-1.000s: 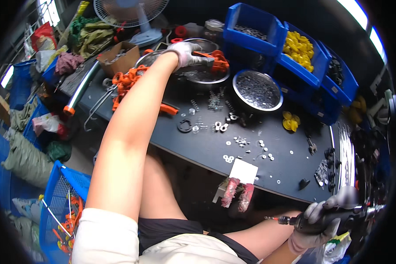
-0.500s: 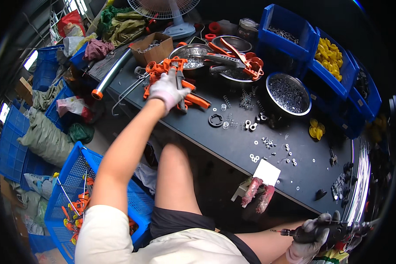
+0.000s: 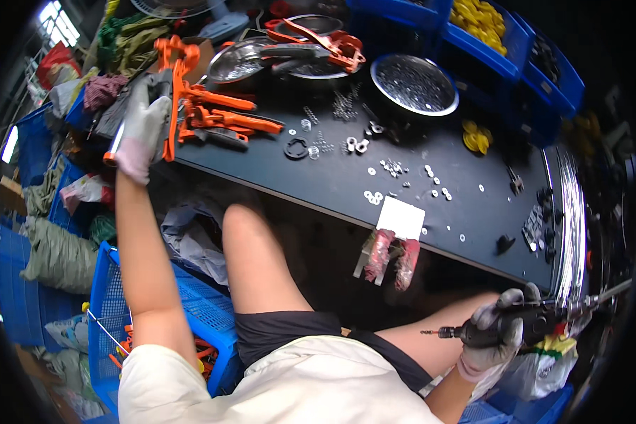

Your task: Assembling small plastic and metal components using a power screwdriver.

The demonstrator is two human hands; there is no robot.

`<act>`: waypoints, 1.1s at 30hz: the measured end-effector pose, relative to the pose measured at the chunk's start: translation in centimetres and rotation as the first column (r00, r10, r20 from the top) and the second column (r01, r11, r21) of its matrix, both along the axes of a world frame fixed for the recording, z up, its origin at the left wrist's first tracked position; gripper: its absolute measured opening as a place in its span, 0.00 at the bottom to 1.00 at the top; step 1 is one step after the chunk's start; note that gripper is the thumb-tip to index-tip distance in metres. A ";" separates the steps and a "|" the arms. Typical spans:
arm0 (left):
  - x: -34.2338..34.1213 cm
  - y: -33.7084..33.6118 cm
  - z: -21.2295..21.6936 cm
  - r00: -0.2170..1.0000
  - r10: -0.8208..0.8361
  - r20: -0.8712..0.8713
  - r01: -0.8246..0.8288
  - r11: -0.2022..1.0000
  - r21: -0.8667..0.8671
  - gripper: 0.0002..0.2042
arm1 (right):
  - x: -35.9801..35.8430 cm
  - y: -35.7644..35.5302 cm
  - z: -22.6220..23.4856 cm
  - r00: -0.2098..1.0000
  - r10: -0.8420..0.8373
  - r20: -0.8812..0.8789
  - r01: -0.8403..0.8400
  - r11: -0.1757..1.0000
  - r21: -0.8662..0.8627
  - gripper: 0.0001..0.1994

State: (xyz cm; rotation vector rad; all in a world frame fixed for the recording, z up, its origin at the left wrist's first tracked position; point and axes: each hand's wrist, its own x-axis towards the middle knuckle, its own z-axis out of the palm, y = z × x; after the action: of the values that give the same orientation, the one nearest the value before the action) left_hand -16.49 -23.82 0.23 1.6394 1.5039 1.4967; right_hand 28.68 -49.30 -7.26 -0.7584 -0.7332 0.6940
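The orange clamp (image 3: 176,106) is at the left end of the bench, upright in your left hand (image 3: 145,127); it has a smooth, plastic-looking orange body, lobed at the top, with a dark grey part against your palm. Your gloved fingers are closed around it. Your right hand (image 3: 498,331), in a pale glove with grey fingers, is curled around a black power screwdriver (image 3: 528,321), its body cylindrical and its thin bit pointing left above your thigh.

Just beside the clamp, more orange clamps (image 3: 226,119) with dark grips lie in a tangled heap, crowding the space to the right of your left hand. Another orange-and-grey clamp (image 3: 343,51) rests across shiny, round steel bowls (image 3: 234,63). To its right, a separate steel bowl (image 3: 415,85) is full of small metal pieces.

Across the matte black bench (image 3: 318,180) lie wiry coil springs (image 3: 345,106), a flat black ring (image 3: 295,148) and small pale washers (image 3: 373,198). A square white plate (image 3: 401,218) juts past the front edge, above two crinkled red-wrapped bars (image 3: 379,254). Glossy yellow plastic parts (image 3: 477,25) fill a blue bin (image 3: 491,55) behind. A perforated blue basket (image 3: 208,300) stands beside your left leg.
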 end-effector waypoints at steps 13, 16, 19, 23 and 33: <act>23.1 -12.7 -7.8 0.395 -0.508 -0.765 0.621 0.761 -0.185 0.19 | -0.9 -0.5 -0.3 0.990 0.117 -0.076 -0.116 0.993 0.015 0.29; 23.2 -12.3 -6.5 0.333 -0.572 -0.749 0.612 0.736 -0.289 0.14 | 0.3 -1.4 -0.6 0.990 0.122 -0.070 -0.122 0.993 0.004 0.29; 23.4 -6.6 -4.8 0.518 -0.575 -0.633 0.638 0.753 -0.161 0.09 | 0.2 -1.5 -0.6 0.993 0.059 -0.103 -0.058 0.998 0.019 0.29; 25.4 1.8 -8.6 0.487 -0.458 -0.744 0.520 0.836 -0.175 0.07 | -0.2 -0.5 -0.3 0.983 0.101 -0.150 -0.091 0.994 0.067 0.29; 25.6 -3.5 -6.4 0.711 -0.702 -0.053 0.679 0.704 -0.209 0.04 | 1.5 1.8 6.3 0.936 0.351 -0.043 -0.322 0.897 0.303 0.19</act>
State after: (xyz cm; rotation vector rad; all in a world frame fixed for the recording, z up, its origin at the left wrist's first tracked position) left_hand 9.15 -27.33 -6.19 1.9148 0.8524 0.8203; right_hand 30.21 -47.47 -0.97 -0.3239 -0.8656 0.9053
